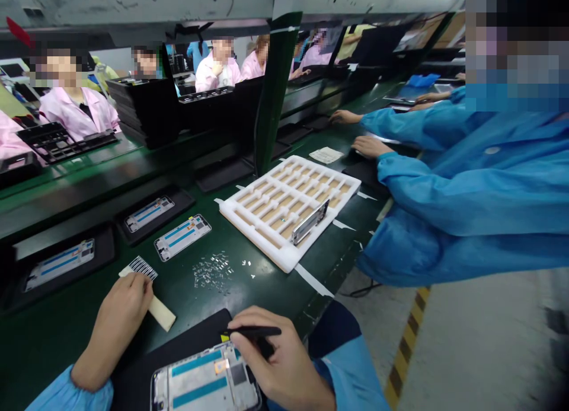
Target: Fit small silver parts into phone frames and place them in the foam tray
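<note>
My left hand (118, 319) has its fingers closed on a cream strip (162, 314) whose far end is a black-and-white striped sheet (143, 268). In my right hand (280, 360) is a pair of black tweezers (256, 331), held like a pen above the upper right end of a phone frame (202, 381). That frame has two blue strips and a small orange patch, and lies on a black mat (133, 372). A small yellow tab (224, 338) shows by the tweezers' tip. Whether the tips grip anything, I cannot tell.
Small pieces (213, 271) lie scattered on the green bench. Another phone frame (182, 238) lies beyond; two more rest in black trays (189, 197). A white slotted rack (288, 260) holds one upright frame (310, 222). A co-worker's blue sleeves (427, 179) are at right.
</note>
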A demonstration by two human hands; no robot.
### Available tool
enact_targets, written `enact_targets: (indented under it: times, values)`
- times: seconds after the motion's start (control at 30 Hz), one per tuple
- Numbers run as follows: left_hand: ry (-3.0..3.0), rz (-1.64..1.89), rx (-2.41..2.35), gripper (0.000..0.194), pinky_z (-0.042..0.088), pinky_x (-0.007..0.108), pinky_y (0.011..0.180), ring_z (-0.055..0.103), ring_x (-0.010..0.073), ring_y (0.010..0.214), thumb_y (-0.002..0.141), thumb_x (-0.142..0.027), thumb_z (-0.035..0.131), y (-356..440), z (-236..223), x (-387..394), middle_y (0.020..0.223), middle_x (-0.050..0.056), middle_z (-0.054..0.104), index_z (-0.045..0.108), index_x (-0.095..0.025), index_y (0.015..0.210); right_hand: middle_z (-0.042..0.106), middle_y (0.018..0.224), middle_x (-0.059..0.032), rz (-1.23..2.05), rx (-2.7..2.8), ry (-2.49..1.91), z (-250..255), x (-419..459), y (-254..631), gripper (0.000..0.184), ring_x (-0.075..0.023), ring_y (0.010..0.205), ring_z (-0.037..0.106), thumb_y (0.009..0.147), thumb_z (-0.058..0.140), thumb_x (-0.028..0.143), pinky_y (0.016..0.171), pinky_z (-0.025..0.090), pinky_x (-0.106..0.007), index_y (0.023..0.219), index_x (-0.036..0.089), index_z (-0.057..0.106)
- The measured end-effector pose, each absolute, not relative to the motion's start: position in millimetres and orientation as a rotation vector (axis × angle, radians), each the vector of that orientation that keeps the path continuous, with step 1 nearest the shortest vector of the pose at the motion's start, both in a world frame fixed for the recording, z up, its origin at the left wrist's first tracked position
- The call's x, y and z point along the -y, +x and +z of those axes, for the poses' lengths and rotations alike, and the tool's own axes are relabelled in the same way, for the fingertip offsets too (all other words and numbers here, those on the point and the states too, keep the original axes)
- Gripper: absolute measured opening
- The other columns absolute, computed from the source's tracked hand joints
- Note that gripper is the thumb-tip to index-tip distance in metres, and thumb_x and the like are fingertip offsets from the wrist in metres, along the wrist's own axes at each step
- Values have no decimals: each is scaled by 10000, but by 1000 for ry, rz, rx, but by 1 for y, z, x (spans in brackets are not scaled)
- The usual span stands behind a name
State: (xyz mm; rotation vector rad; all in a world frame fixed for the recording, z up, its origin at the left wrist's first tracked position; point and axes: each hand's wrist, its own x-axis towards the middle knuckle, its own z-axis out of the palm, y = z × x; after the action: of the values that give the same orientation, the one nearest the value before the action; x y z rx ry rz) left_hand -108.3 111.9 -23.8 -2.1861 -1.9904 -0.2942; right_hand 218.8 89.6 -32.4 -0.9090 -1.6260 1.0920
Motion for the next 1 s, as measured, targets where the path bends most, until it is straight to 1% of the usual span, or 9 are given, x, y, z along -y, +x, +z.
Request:
enact_targets:
  times: [0.13, 0.23, 0.37, 0.43, 0.5, 0.63, 0.73, 0.83, 1.0]
  values:
    - [-2249, -360, 2005, 254, 552, 361, 664, 709, 256, 700, 1031, -355, 428, -112, -18, -112, 763, 75, 703, 552, -244, 839, 817, 925, -104, 1120, 1609, -914, -34, -92, 222, 136, -223, 803, 789, 966, 702, 192, 724, 638, -288, 985, 161, 833]
    - [-2306, -472, 2039, 215, 507, 316, 565, 698, 220, 627, 1032, -371, 446, -112, -10, -107, 765, 40, 701, 554, -241, 899, 810, 975, -110, 1120, 1570, -867, -32, -94, 227, 147, -233, 893, 791, 1006, 682, 207, 804, 637, -312, 1027, 170, 823]
    - [-2425, -707, 2053, 255, 593, 286, 759, 759, 203, 872, 1064, -441, 499, -84, 4, -88, 988, 53, 746, 638, -238, 1000, 787, 1097, -124, 1145, 1503, -748, -19, -92, 230, 253, -245, 1043, 771, 1093, 584, 278, 949, 613, -364, 1008, 190, 806]
    - [-2498, -823, 2071, 272, 603, 226, 732, 751, 159, 817, 1099, -446, 488, -59, 10, -75, 916, 22, 735, 638, -241, 1001, 785, 1037, -111, 1165, 1502, -734, -13, -88, 225, 297, -229, 988, 770, 1106, 549, 280, 903, 609, -340, 975, 193, 800]
    - [-2579, -983, 2167, 316, 594, 180, 633, 727, 130, 685, 1115, -465, 492, -34, 12, -62, 795, -3, 715, 636, -236, 950, 772, 922, -86, 1172, 1522, -784, -11, -81, 217, 238, -202, 858, 754, 1060, 601, 252, 777, 594, -292, 950, 190, 802]
    - [-2531, -1491, 2484, 432, 624, 203, 617, 730, 152, 646, 1058, -579, 589, -5, 12, -44, 726, 23, 724, 663, -221, 827, 751, 849, -56, 1226, 1536, -896, -14, -70, 198, 63, -135, 626, 638, 884, 764, 194, 524, 467, -220, 907, 181, 821]
    - [-2423, -1702, 2569, 452, 647, 224, 644, 750, 169, 665, 1017, -616, 645, 1, 12, -40, 730, 34, 746, 687, -221, 799, 741, 790, -46, 1215, 1550, -910, -17, -67, 193, 84, -120, 583, 588, 887, 739, 187, 498, 424, -216, 855, 175, 816]
    - [-2534, -1607, 2558, 425, 663, 229, 671, 788, 186, 702, 1034, -581, 631, -4, 14, -41, 766, 43, 788, 724, -220, 830, 724, 770, -34, 1170, 1577, -918, -17, -69, 197, 145, -121, 593, 592, 945, 690, 206, 522, 440, -219, 831, 180, 775]
    - [-2849, -784, 2066, 224, 657, 171, 755, 837, 170, 847, 1052, -451, 639, -31, 7, -38, 972, -8, 847, 797, -292, 1054, 728, 936, -61, 798, 2035, -881, -22, -80, 217, 255, -175, 778, 707, 1090, 465, 117, 655, 531, -263, 1007, 180, 697]
